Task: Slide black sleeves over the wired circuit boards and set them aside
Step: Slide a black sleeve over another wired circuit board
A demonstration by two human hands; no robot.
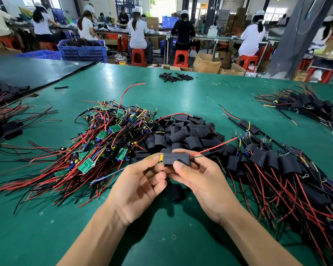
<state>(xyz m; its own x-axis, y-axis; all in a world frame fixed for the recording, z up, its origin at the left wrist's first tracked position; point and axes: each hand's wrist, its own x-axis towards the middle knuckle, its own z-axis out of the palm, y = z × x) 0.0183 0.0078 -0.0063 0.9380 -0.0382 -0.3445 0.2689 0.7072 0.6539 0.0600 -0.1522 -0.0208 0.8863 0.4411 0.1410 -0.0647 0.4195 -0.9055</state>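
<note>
As the left hand (140, 181) pinches the board (160, 159) just left of the sleeve (176, 156) pinched by the right hand (198, 181), one final push seems due.

Both bare forearms reach in from below, wrists close together. The left hand (140, 183) and right hand (200, 181) face each other, fingers (182, 151) curled, each pinching one end of a black sleeve (176, 158)
</note>
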